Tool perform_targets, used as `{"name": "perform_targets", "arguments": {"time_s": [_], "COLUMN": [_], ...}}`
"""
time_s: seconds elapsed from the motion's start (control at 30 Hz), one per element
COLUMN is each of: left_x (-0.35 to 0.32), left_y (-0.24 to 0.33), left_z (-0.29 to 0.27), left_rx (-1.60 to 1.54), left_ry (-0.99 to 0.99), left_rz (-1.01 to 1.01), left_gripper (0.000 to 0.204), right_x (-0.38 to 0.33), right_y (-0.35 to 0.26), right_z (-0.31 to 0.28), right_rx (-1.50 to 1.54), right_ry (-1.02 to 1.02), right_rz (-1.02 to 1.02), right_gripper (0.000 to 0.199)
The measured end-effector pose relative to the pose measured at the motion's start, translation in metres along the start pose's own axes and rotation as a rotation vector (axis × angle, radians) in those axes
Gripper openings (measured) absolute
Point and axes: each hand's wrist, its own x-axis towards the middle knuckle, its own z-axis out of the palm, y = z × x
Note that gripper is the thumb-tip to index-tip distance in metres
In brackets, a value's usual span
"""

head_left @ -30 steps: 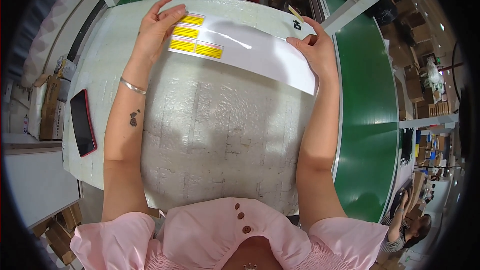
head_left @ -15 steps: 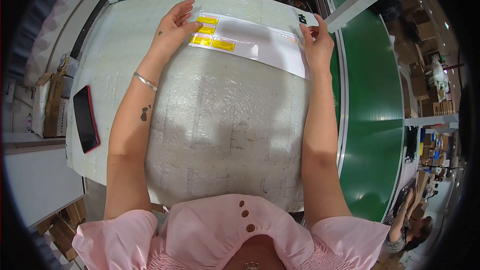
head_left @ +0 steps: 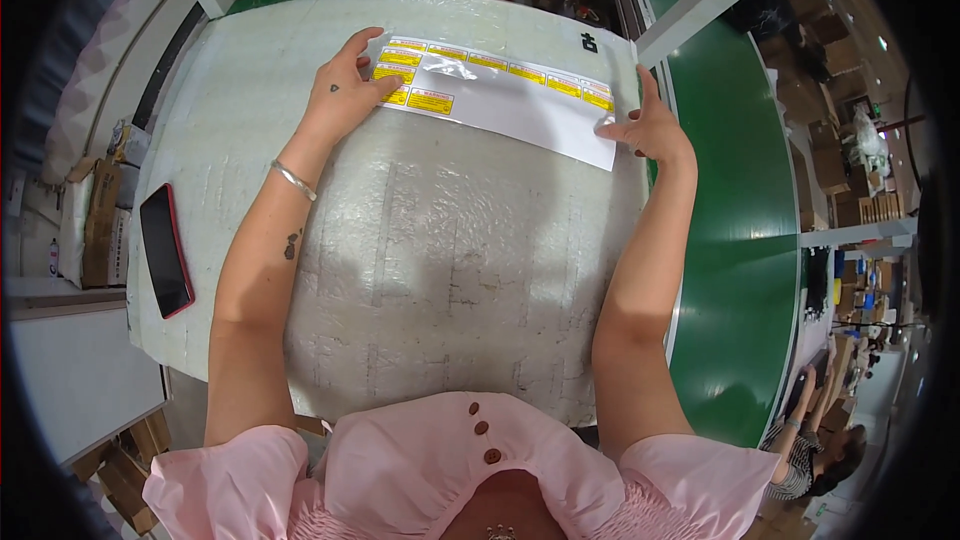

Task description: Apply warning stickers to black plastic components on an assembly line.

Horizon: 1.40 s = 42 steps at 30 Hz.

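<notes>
Seemingly both hands (head_left: 345, 95) (head_left: 655, 130) open-fingered, flat on the label sheet (head_left: 500, 95).

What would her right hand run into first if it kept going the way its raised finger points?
Probably nothing close by. The right hand rests on the right end of the sticker sheet, one finger aimed toward the table's far edge. Only bare tabletop lies ahead, then a white post, though depth is hard to judge.

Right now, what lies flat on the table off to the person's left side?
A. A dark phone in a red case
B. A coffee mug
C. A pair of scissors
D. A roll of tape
A: a dark phone in a red case lies near the left edge of the table, well apart from the left hand resting on the sheet of yellow labels.
</notes>
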Motion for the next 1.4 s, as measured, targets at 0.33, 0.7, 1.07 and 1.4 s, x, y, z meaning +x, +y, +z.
{"name": "perform_targets", "arguments": {"time_s": [0.33, 0.7, 1.07, 1.4], "left_x": [0.003, 0.005, -0.001, -0.001], "left_y": [-0.003, 0.001, 0.026, 0.0], "left_z": [0.002, -0.011, -0.033, -0.03], "left_rx": [-0.225, -0.822, -0.769, -0.792], "left_ry": [-0.012, -0.2, 0.023, -0.353], "left_rz": [-0.068, -0.342, 0.244, 0.205], "left_gripper": [0.057, 0.061, 0.035, 0.029], "right_x": [0.013, 0.013, 0.008, 0.01], "right_y": [0.001, -0.003, -0.006, -0.004], "right_z": [0.009, 0.011, 0.01, 0.009], "right_rx": [0.115, 0.919, 0.965, 1.106], "right_ry": [-0.073, -0.155, -0.044, -0.277], "right_rz": [-0.138, -0.351, -0.556, -0.478], "right_gripper": [0.123, 0.115, 0.103, 0.075]}}
